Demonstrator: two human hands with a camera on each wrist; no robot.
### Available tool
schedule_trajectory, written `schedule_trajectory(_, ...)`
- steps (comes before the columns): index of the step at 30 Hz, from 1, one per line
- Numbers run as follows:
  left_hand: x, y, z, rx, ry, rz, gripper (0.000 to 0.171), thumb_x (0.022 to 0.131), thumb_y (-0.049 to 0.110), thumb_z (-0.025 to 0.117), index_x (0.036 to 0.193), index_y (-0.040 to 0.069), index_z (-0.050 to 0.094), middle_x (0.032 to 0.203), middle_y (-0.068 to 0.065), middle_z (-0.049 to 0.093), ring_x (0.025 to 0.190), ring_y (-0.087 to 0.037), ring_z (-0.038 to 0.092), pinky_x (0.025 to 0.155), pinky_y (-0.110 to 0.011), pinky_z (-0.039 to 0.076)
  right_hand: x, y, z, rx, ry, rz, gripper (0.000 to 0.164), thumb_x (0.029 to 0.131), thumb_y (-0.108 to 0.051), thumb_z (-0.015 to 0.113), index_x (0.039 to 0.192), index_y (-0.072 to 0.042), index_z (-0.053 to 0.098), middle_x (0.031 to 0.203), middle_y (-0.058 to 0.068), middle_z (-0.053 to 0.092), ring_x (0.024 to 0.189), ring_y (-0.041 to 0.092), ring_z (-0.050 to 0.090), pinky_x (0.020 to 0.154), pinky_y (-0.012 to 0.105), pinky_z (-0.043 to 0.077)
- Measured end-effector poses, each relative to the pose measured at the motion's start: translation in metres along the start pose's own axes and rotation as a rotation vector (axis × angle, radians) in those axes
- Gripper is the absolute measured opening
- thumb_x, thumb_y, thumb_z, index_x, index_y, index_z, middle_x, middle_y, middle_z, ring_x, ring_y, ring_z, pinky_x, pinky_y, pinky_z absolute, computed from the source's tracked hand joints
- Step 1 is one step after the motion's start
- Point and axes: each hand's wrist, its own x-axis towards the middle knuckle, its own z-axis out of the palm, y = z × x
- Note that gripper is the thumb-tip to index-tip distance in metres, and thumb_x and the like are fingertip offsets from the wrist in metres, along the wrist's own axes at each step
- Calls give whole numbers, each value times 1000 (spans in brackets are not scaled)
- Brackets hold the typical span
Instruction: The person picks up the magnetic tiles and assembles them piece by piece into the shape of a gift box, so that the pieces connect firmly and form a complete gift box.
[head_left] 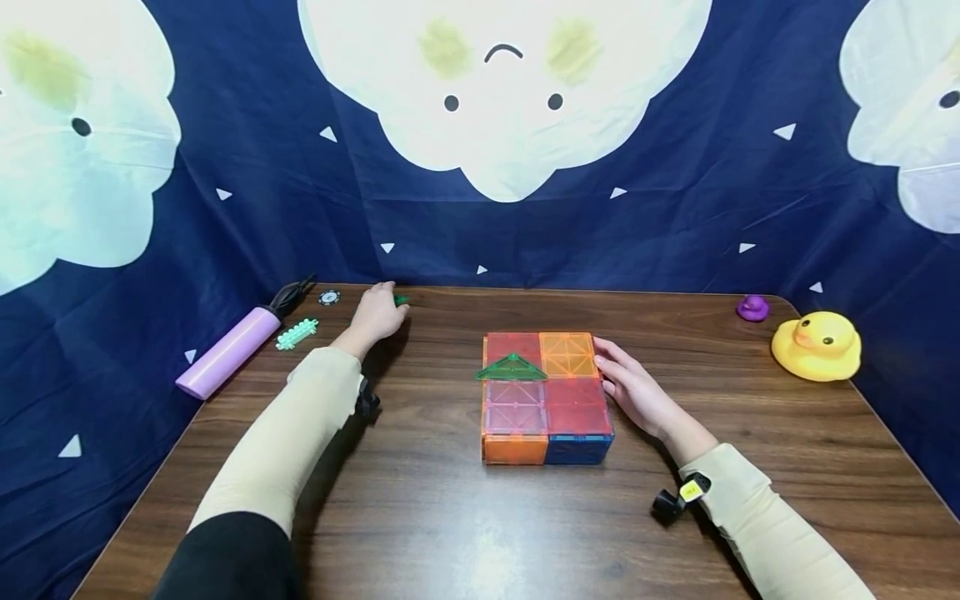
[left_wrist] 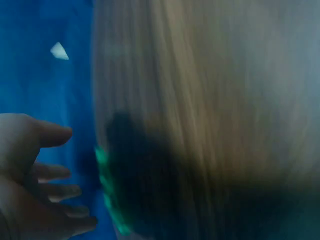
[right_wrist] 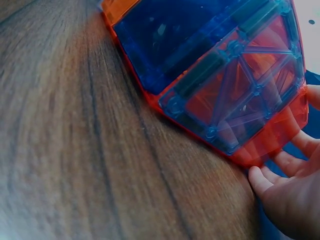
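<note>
A low box of see-through magnetic tiles [head_left: 579, 407] stands mid-table, red, orange and pinkish on top, with orange and blue sides. On its top a green triangular tile [head_left: 513, 368] sits. My right hand [head_left: 637, 392] rests its fingers against the box's right side; in the right wrist view the fingertips [right_wrist: 260, 179] lie along the red tile at the corner. At the back left, my left hand [head_left: 377, 313] reaches beside a small green piece [head_left: 401, 299], partly hidden by the hand. The left wrist view has that green piece [left_wrist: 111, 192] blurred, near the spread fingers.
Left of my left hand lie a pink-purple cylinder [head_left: 228, 353] with a black cord, a mint-green toothed strip [head_left: 297, 334] and a poker chip [head_left: 329, 297]. A purple duck [head_left: 753, 308] and a larger yellow duck [head_left: 816, 347] sit at the right. Blue cloud-print cloth [head_left: 525, 242] hangs behind the table.
</note>
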Motion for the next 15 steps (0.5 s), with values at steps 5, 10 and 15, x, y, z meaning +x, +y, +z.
schedule_trajectory(5, 12, -13, 3, 114, -99, -36, 60, 106, 16, 47, 153, -15, 26, 156, -37, 26, 142, -52, 29, 115, -55, 29, 1, 0, 0, 3, -3, 4, 61, 110, -21, 43, 161, 1, 16, 162, 21, 21, 124, 3, 52, 99, 21, 45)
schedule_trajectory(10, 15, -19, 5, 189, -91, -25, 49, 98, 1, 43, 145, -15, 41, 147, -38, 37, 133, -55, 41, 111, -54, 36, 1, 1, 0, 2, -4, -4, 61, 110, -20, 42, 161, 2, 16, 162, 22, 21, 123, 4, 52, 99, 21, 45)
schedule_trajectory(15, 17, -22, 5, 204, -64, -55, 42, 96, -6, 44, 137, -12, 47, 142, -40, 34, 126, -60, 37, 105, -61, 38, 0, 1, 0, -2, -4, -7, 61, 110, -21, 43, 160, 2, 17, 161, 21, 22, 124, 4, 52, 99, 21, 45)
